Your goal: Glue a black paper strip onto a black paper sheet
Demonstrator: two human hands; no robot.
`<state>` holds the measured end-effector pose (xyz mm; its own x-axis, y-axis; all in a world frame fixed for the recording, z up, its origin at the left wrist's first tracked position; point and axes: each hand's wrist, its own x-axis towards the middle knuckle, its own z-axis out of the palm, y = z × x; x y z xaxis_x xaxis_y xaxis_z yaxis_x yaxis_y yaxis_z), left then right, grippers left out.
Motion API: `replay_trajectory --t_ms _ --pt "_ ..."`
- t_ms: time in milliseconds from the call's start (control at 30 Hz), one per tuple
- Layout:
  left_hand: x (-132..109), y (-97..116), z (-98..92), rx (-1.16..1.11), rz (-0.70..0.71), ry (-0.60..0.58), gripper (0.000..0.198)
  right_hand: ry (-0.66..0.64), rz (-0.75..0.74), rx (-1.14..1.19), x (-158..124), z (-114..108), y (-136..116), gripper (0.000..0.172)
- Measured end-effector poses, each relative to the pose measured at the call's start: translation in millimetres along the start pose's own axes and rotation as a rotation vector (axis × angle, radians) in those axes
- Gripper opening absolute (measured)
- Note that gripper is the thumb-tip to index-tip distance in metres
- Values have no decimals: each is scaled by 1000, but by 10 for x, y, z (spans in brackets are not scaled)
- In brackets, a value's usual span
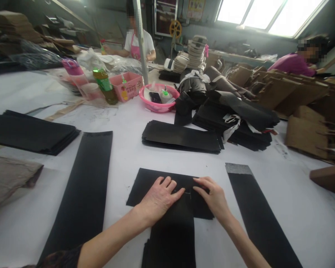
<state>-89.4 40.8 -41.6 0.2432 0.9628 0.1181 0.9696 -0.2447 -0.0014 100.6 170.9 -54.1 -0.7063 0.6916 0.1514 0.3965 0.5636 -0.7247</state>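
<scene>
A short black sheet (145,186) lies crosswise on the white table in front of me. A long black strip (173,230) runs from the near edge up onto it, its top end overlapping the sheet near a small white mark. My left hand (160,193) presses on the overlap with fingers spread, the thumb pointing at the mark. My right hand (212,193) touches the crosswise sheet just right of the strip, thumb and forefinger stretched out with a gap between them. Other black pieces lie under the strip's near left edge.
Long black strips lie at left (86,186) and right (259,208). Beyond my hands is a stack of black pieces (181,137); another stack (30,132) lies far left. A pink basin (159,107), bottle (106,87) and cardboard pieces (307,126) stand farther back. Two people sit beyond.
</scene>
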Motion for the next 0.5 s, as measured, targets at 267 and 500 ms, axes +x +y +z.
replay_trajectory --t_ms 267,500 --pt "-139 -196 92 -231 6 154 21 -138 -258 -301 25 330 -356 32" --pt "-216 -428 126 -351 70 174 17 -210 -308 -401 58 297 -299 31"
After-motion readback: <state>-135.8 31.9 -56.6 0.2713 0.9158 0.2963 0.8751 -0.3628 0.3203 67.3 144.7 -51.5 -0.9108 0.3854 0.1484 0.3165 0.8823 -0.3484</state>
